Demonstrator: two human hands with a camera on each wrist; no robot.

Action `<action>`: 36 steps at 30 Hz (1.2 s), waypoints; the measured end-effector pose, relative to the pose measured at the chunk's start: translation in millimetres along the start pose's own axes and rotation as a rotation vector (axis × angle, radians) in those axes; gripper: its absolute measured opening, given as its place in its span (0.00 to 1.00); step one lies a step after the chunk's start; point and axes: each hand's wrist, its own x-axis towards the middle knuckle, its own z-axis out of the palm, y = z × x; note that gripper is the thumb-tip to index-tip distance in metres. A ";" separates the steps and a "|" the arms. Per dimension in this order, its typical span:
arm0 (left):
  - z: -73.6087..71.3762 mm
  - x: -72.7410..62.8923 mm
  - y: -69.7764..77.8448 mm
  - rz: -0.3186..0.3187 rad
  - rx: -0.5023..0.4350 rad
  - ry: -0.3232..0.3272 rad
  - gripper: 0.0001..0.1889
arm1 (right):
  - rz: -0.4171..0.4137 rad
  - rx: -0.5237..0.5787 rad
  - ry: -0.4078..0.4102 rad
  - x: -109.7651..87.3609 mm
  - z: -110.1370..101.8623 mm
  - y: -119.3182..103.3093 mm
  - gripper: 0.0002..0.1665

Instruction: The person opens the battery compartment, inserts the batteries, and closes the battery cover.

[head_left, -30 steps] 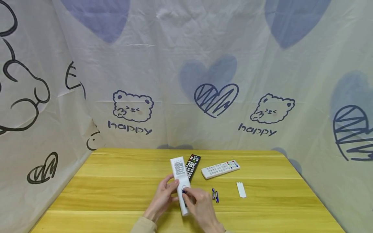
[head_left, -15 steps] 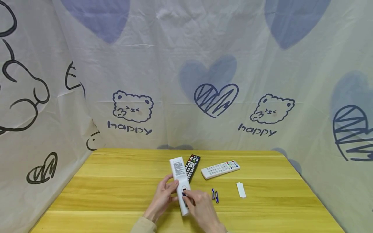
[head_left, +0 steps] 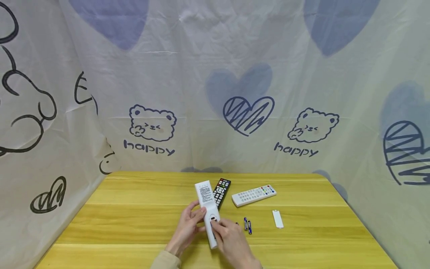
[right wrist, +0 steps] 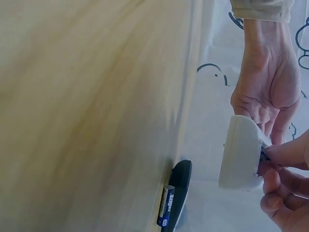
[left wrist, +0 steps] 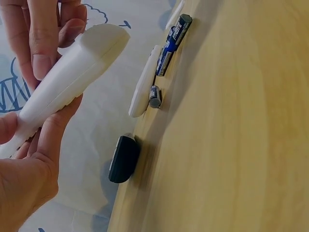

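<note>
My left hand [head_left: 189,224] grips a white remote control [head_left: 206,192] from its left side, back face up, with the thumb on top. Its battery compartment is uncovered, and a dark slot shows at its upper end. At that opening my right hand [head_left: 232,239] has its thumb and index finger pinched on a small dark-blue battery [right wrist: 264,153], mostly hidden by the fingertips. Two blue batteries [head_left: 247,225] lie side by side on the table to the right. Another battery [left wrist: 155,96] lies nearer, mostly covered by the right hand in the head view.
Behind the held remote lies a black remote control [head_left: 221,191]. A second white remote control [head_left: 254,195] lies buttons up to its right, and a white battery cover [head_left: 277,219] is farther right. The wooden table [head_left: 134,209] ends at a printed cloth backdrop [head_left: 198,142].
My right fingers have shifted slightly at the compartment, uncovering its upper slot, and the battery sits lower in the opening. Another battery's end now shows beside the right hand. The left hand stays put.
</note>
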 end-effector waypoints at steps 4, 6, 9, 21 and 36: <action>0.0 -1.0 -0.4 0.001 -0.001 0.001 0.29 | 0.002 -0.002 -0.052 -1.0 -1.1 -1.2 0.19; -0.3 -1.3 -0.7 -0.002 -0.006 0.005 0.29 | 0.003 0.007 -0.078 -1.9 -1.3 -1.6 0.20; -0.6 -1.1 -1.3 -0.005 -0.019 0.011 0.29 | -0.011 0.026 -0.091 -3.2 -1.0 -1.6 0.21; -1.5 -0.7 -4.0 0.000 -0.044 0.022 0.29 | -0.032 0.034 -0.088 -5.5 -0.2 -1.0 0.22; -7.5 -0.8 2.4 0.015 -0.022 0.033 0.30 | 0.219 0.405 -0.006 0.2 -11.2 43.7 0.06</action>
